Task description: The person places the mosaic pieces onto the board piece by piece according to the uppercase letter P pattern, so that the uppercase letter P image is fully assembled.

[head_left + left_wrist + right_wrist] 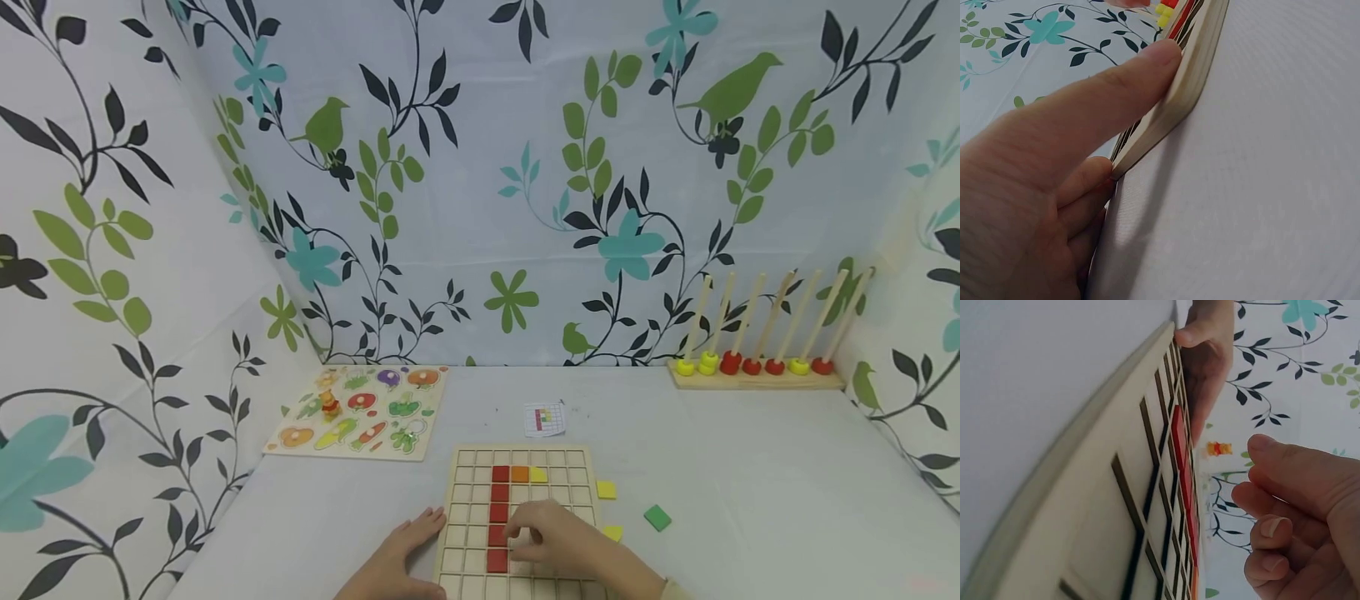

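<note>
A wooden grid board (467, 500) lies on the table with red square tiles (498, 512) in one column. An orange tile (520, 474) and a yellow tile (538, 474) continue the row to the right of the top red one. My left hand (397, 558) rests at the board's left side, thumb (1160, 56) on the near edge and the other fingers against the side. Over the board, beside the lower red tiles, hovers my right hand (555, 537). Its fingers (1272, 531) are bent loosely, with a gap between thumb and index finger and no tile visible there.
Yellow tiles (607, 490) and a green tile (657, 517) lie right of the board. Behind it is a small pattern card (544, 419). A vegetable puzzle (345, 450) with a small bear figure (330, 405) stands back left; a peg stacker (757, 382) with rings stands back right.
</note>
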